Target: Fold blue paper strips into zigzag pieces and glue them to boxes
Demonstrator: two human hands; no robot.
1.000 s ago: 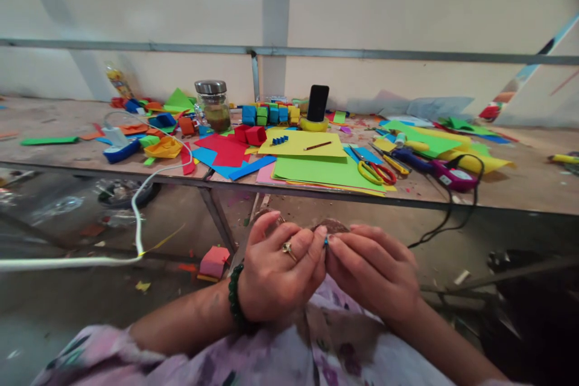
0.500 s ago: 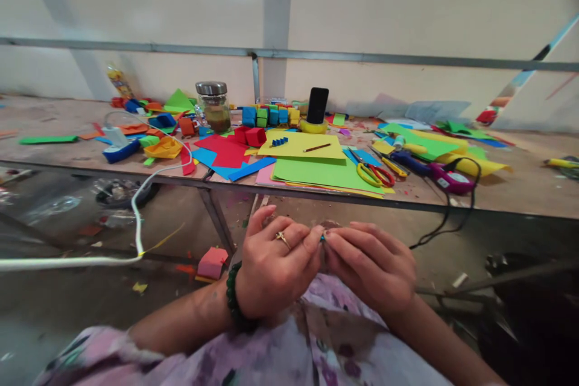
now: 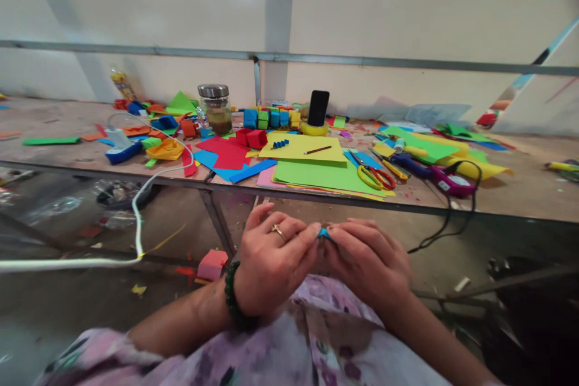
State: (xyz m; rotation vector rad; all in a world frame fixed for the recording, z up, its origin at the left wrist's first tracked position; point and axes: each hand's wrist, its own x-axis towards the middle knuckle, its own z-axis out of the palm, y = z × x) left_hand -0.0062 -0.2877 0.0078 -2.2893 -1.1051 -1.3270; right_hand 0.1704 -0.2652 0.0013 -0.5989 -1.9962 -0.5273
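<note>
A small piece of blue paper (image 3: 323,233) is pinched between my two hands, in front of the table's edge. My left hand (image 3: 275,259), with a ring and a dark bead bracelet, grips its left end between thumb and forefinger. From the other side my right hand (image 3: 371,259) pinches its right end. Most of the piece is hidden by the fingertips. Beyond the hands, a yellow sheet (image 3: 294,155) carries a row of tiny blue folded pieces (image 3: 280,144) and a brown pencil (image 3: 317,149). Under it lies a green sheet (image 3: 325,176).
On the table (image 3: 534,193) are scissors (image 3: 371,176), a purple device (image 3: 455,182) with a black cable, a phone (image 3: 318,107), a glass jar (image 3: 216,113), red paper (image 3: 224,151) and colored paper cubes (image 3: 271,118). A white cable (image 3: 137,211) hangs at the left.
The fingertips have moved slightly apart, and more of the blue piece shows between them. Both hands remain in nearly the same place.
</note>
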